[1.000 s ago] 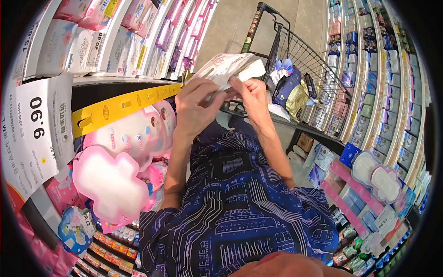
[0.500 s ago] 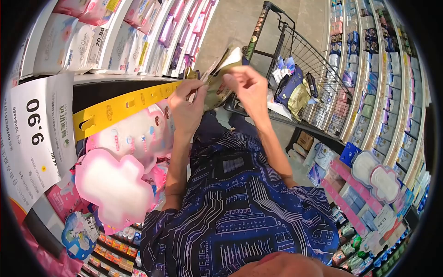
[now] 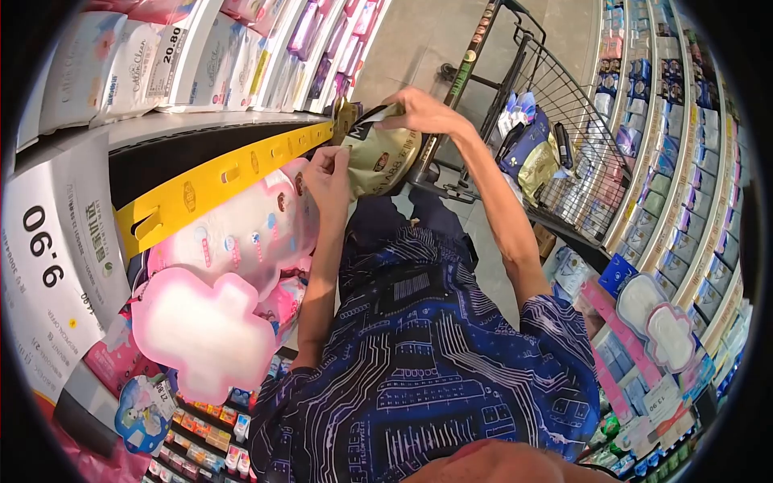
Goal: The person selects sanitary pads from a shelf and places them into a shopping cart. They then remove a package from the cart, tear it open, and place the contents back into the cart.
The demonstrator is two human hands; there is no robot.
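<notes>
A gold-green plastic pack [image 3: 382,161] with a black-and-white top edge and printed lettering hangs between my two hands. My left hand [image 3: 328,175] is closed in a pinch at the pack's left edge, beside the end of a yellow perforated hanging strip [image 3: 233,177]. My right hand [image 3: 420,111] grips the pack's top edge from the upper right. A similar gold pack [image 3: 345,119] shows just behind, near the strip's far end. The contents of the pack cannot be seen.
A black wire shopping cart [image 3: 576,169] stands ahead to the right, with a navy-and-gold pack [image 3: 535,165] inside. Shelves of packaged goods line both sides. A large price card [image 3: 56,266] and a pink-edged cloud-shaped sign [image 3: 201,334] jut out at my left.
My right hand has moved up and left along the pack's top edge. The pack has turned so its printed front shows more. The cart appears slightly farther right in view.
</notes>
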